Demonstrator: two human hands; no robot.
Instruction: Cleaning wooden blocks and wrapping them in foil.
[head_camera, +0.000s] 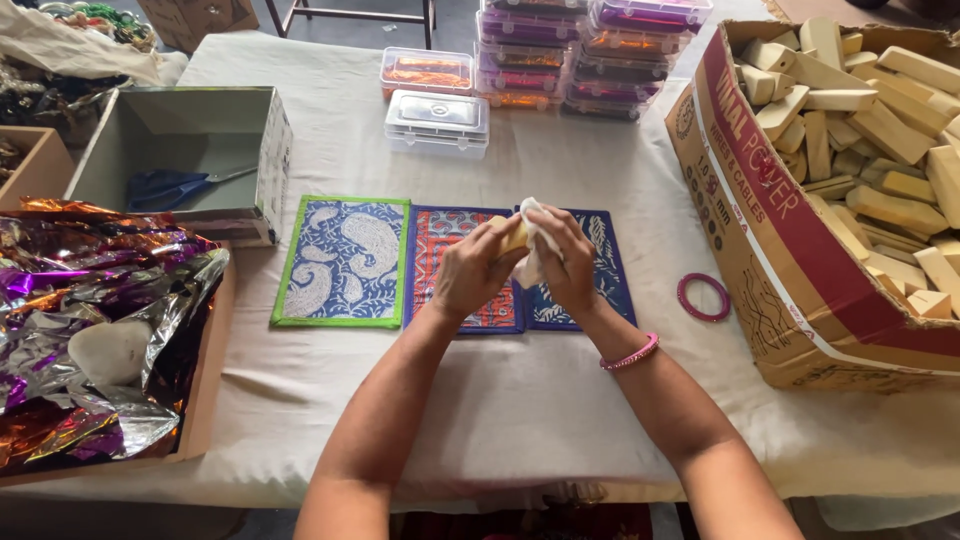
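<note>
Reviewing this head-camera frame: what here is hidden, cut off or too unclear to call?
- Yellow block, head view: mostly covered by the left hand, the right hand and the white cloth; its full shape is hidden.
- Middle mat: the lower part is under the left hand.
- Cardboard box: cut off by the right edge.
- Stacked plastic containers: the top is cropped and the contents are too small to tell.

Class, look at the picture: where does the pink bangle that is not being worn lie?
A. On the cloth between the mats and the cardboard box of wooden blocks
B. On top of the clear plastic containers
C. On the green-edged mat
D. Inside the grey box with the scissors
A: the pink bangle lies flat on the white tablecloth, right of the blue mat and left of the cardboard box of wooden blocks.
</note>
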